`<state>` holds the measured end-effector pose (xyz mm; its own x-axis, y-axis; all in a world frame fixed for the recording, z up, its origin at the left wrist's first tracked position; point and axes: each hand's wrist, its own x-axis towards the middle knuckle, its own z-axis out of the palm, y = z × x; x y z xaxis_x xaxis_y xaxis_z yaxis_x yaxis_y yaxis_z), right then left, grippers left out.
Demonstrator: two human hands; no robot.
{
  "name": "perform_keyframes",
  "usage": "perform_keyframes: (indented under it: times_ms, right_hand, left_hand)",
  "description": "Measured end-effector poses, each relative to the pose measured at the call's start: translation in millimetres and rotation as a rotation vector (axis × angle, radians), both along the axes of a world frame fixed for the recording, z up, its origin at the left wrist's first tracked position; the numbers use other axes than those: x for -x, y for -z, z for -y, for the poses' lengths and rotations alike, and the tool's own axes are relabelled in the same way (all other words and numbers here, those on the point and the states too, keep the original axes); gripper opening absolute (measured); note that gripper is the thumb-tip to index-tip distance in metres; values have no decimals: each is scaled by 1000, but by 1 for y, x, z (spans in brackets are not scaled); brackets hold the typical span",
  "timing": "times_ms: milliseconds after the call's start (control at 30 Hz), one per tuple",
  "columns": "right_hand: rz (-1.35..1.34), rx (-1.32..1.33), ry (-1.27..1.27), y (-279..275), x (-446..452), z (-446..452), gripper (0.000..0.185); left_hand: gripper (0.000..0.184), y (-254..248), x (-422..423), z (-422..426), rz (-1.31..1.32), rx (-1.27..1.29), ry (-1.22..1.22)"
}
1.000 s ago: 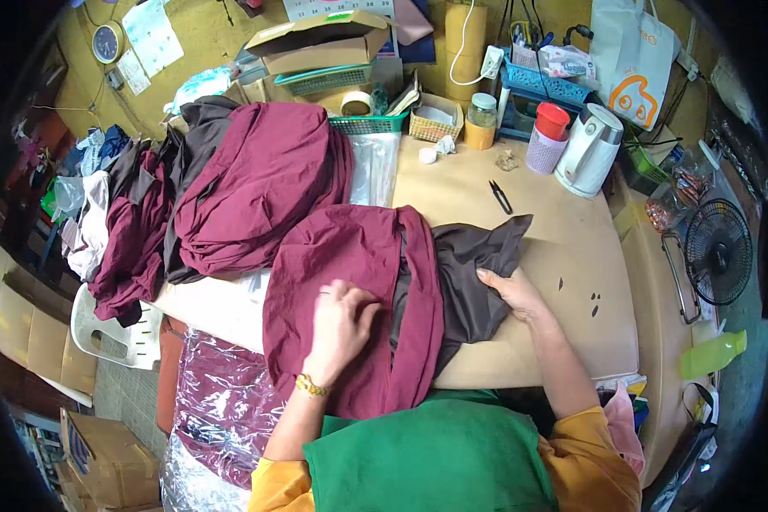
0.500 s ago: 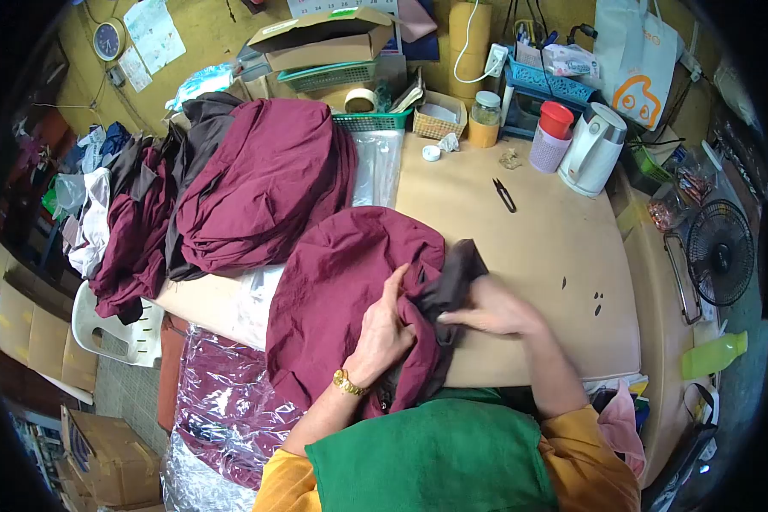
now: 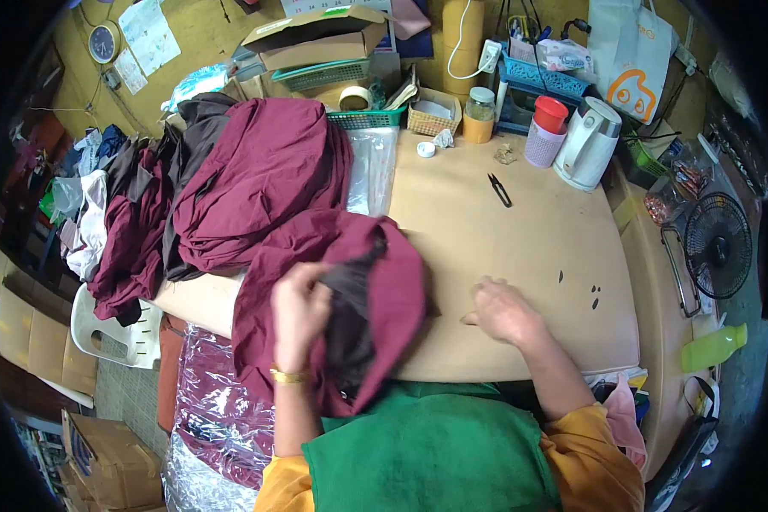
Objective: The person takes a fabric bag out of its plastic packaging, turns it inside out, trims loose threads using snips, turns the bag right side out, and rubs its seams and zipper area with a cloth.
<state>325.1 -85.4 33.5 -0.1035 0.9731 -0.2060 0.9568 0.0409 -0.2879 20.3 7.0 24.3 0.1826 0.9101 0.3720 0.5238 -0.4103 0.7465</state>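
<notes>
A maroon garment (image 3: 397,294) with a dark lining (image 3: 350,320) lies at the front of the table, partly folded back so the lining shows. My left hand (image 3: 301,307), slightly blurred, has its fingers curled round the cloth beside that lining. To the right, apart from the cloth, my right hand (image 3: 508,311) is low over the tabletop with loosely bent fingers and nothing seen in it. A large pile of maroon cloth (image 3: 264,183) rests behind and to the left of the garment.
Thread snips (image 3: 499,190) lie on the tan tabletop (image 3: 469,230). Along the back stand a white electric kettle (image 3: 587,145), a purple cup (image 3: 543,145), a jar (image 3: 479,117) and a small basket (image 3: 434,113). A plastic-wrapped maroon bundle (image 3: 222,401) sits below the table's left front.
My left hand has moved left, turning the garment's edge over and exposing the dark lining. My right hand has let go of the dark cloth and now sits apart from it.
</notes>
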Motion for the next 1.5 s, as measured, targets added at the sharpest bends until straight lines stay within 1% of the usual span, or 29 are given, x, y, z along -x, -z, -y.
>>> perform_keyframes:
  times_ms: [67, 133, 167, 200, 267, 300, 367, 400, 433, 467, 533, 567, 600, 633, 667, 700, 733, 800, 833, 900, 1000, 1067, 1233, 1267, 1300, 1333, 1400, 1433, 1500]
  right_hand:
    - [100, -2, 55, -5, -4, 5, 31]
    - [-497, -461, -17, -40, 13, 10, 34]
    - [-727, -562, -75, -53, 28, 14, 31]
    - [-958, -659, -136, -60, 43, 17, 28]
    - [-983, -497, -417, -64, 62, 17, 26]
    - [-797, -358, -418, -59, 67, 16, 28]
    - [-364, -175, -298, -22, 52, 9, 33]
    - [-179, -139, -248, 4, 35, 6, 37]
    - [-94, 113, -240, 6, 21, -6, 46]
    - [-91, 113, -238, 5, 18, -5, 46]
    - [-1190, 95, -49, -8, 18, 2, 91]
    - [-1543, -45, -85, -9, 29, 3, 120]
    - [-1623, -228, -99, -19, 42, 3, 125]
    - [-1440, -387, -149, -13, 42, -1, 119]
    - [-1252, -541, -199, -4, 41, -8, 113]
    - [-899, -702, -191, 2, 36, -12, 88]
    - [-1442, -288, 129, 5, 39, -5, 56]
    - [-1768, -241, 328, 38, 24, 1, 47]
    - [-1768, -240, 337, 47, 23, 4, 47]
    - [-2126, -198, 519, 62, 22, 11, 47]
    - [-2273, -111, 623, 84, 25, 11, 49]
    - [-2298, -114, 618, 88, 22, 13, 49]
    - [-2306, -137, 645, 87, 28, 17, 49]
    - [-2154, -272, 659, 88, 33, 19, 52]
    - [-1997, -402, 667, 88, 40, 22, 54]
    - [-1773, -514, 522, 76, 52, 29, 49]
    - [-1436, -499, 157, 58, 67, 33, 52]
    - [-1037, -594, -129, 63, 67, 24, 56]
    - [-924, -318, -139, 93, 77, 0, 64]
  left_hand:
    - [23, -23, 15, -11, 351, -45, -85]
    - [21, -60, 3, -6, 4, -409, -182]
    - [19, -76, -12, 1, -20, -469, -41]
    - [19, -78, -30, 5, 61, -380, 169]
    - [17, -65, -60, 17, 14, -127, 441]
    - [17, -60, -58, 17, 14, -131, 439]
    - [21, -44, -46, 11, 96, 43, 221]
    - [22, -25, -27, -1, 325, 33, 89]
    - [23, -27, -16, -4, 725, 97, 85]
    - [24, -31, -11, -5, 1128, 165, 75]
    - [24, -42, -19, 2, 933, -21, 88]
    - [23, -48, -37, 13, 791, 0, 72]
    - [19, -53, -57, 26, 441, -61, 139]
    - [15, -59, -76, 39, 121, -174, 204]
    - [15, -55, -86, 44, -145, -270, 571]
    - [12, -25, -93, 52, -118, -81, 588]
    - [10, -29, -96, 53, 15, -162, 560]
    - [11, -14, -82, 39, 147, 201, 434]
    - [10, -13, -80, 36, 69, 61, 223]
    - [25, 7, -81, 32, -147, -16, 165]
    - [39, 19, -84, 34, -310, -61, 75]
    - [43, 15, -83, 33, -396, -22, -53]
    - [26, 16, -61, 25, -577, 149, 73]
    - [22, 16, -60, 24, -596, 170, 108]
    - [13, 5, -63, 26, -477, 124, 56]
    - [13, -8, -67, 28, -478, 122, 56]
    - [9, -34, -78, 34, -234, -260, 123]
    - [11, -46, -85, 41, -283, -309, 242]
    - [16, -57, -102, 61, -351, -365, 441]
